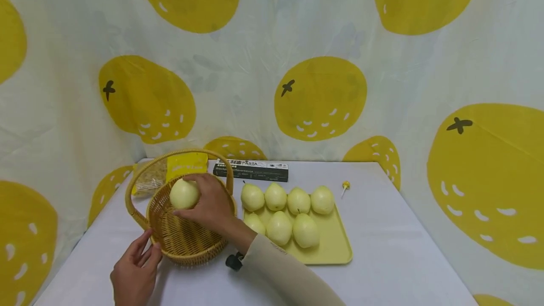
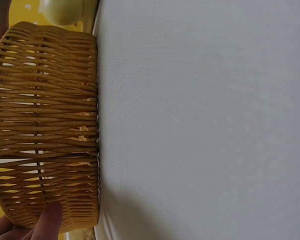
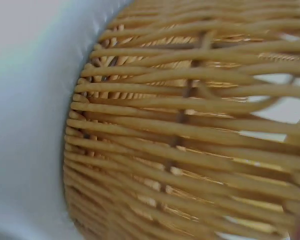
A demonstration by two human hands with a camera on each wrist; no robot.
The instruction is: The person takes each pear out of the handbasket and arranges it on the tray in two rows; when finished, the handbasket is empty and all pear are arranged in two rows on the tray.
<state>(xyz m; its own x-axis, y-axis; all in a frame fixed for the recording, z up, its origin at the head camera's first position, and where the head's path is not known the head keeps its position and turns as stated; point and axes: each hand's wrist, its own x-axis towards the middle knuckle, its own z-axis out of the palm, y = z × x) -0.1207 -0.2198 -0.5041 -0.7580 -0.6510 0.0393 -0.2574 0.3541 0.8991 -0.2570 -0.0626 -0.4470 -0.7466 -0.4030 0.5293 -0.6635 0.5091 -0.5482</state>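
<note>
A pale yellow pear (image 1: 184,194) is gripped by my right hand (image 1: 209,204), which holds it over the inside of a wicker basket (image 1: 187,254). The basket's bottom shows bare weave beneath the pear. My left hand (image 1: 137,268) holds the basket's near left rim, close to where the arched handle (image 1: 135,214) joins it. In the left wrist view, the fingers (image 2: 49,220) lie against the woven side. To the right of the basket, several pears (image 1: 279,228) sit in two rows on a yellow tray (image 1: 335,244). The right wrist view shows mostly the basket's side (image 3: 190,130).
Behind the basket lie a clear bag of pasta (image 1: 152,177) and a yellow packet (image 1: 187,164). A dark pasta box (image 1: 250,172) stands at the table's back edge. A yellow lollipop (image 1: 345,186) lies right of the tray on the white tablecloth (image 1: 395,249).
</note>
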